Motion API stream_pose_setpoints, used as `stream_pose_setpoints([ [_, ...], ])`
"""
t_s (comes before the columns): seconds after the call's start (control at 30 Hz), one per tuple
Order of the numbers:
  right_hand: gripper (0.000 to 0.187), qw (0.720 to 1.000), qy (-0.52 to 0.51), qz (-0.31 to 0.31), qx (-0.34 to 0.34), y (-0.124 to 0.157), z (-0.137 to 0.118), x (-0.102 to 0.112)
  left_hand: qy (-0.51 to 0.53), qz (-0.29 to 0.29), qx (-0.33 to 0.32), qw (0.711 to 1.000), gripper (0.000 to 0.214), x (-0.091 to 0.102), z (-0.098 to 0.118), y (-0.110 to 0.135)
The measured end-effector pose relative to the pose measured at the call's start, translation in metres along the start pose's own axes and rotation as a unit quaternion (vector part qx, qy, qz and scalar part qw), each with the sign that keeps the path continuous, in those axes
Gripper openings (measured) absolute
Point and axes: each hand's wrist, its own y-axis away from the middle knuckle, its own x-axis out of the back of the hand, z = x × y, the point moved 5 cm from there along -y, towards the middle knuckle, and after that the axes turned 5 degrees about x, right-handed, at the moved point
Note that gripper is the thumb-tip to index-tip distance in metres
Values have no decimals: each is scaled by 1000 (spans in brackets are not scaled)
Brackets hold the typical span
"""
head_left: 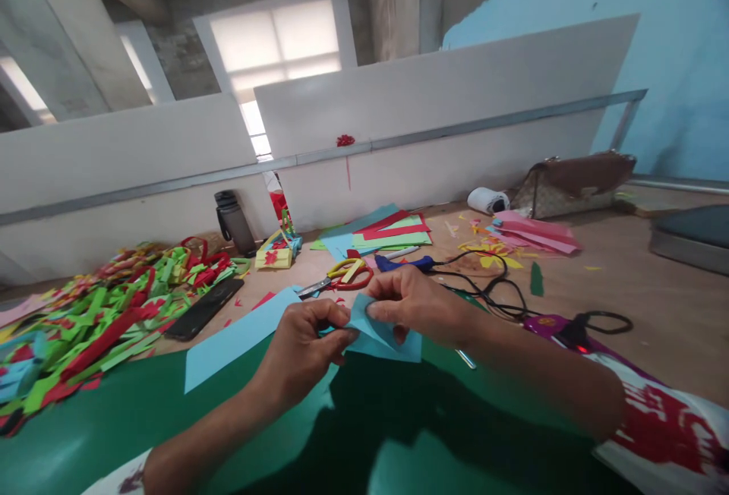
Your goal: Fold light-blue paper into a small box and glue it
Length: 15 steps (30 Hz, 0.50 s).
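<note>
Between my two hands is a sheet of blue paper (pixel 392 347), bent over on itself above the green table surface. My left hand (pixel 310 335) pinches its left edge between thumb and fingers. Closed on the upper part of the same paper is my right hand (pixel 413 301); some of its fingers are hidden behind the sheet. A longer blue paper strip (pixel 244 335) lies flat to the left of my left hand. Just beyond the hands rest scissors (pixel 347 275) with red and yellow handles and a blue glue gun (pixel 402 263) with a black cord.
Colourful paper scraps (pixel 125 313) heap up on the left beside a black phone (pixel 205 309). A dark bottle (pixel 235 222) stands behind a small yellow paper box (pixel 274 256). Stacked coloured sheets (pixel 392 231) lie at the back. To the right are a purple power strip (pixel 547 324) and a handbag (pixel 569 185).
</note>
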Motion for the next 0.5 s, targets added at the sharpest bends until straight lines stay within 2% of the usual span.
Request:
stream_pose_setpoints([
  [0.2,8,997,-1,70,16,-11,1,8,50,3,45,998,17,7,-1,-6],
  [0.3,11,996,-3,88,16,-12,6,12,36,-22,53,998,15,5,-2,-6],
  [0.4,10,996,4,89,14,-11,8,13,-35,-63,20,997,13,3,3,-2],
  [0.43,9,996,9,87,14,-10,8,13,-73,-59,-3,996,19,4,8,1],
  [0.5,6,996,26,83,15,-8,6,12,-150,0,-45,988,36,12,20,7],
])
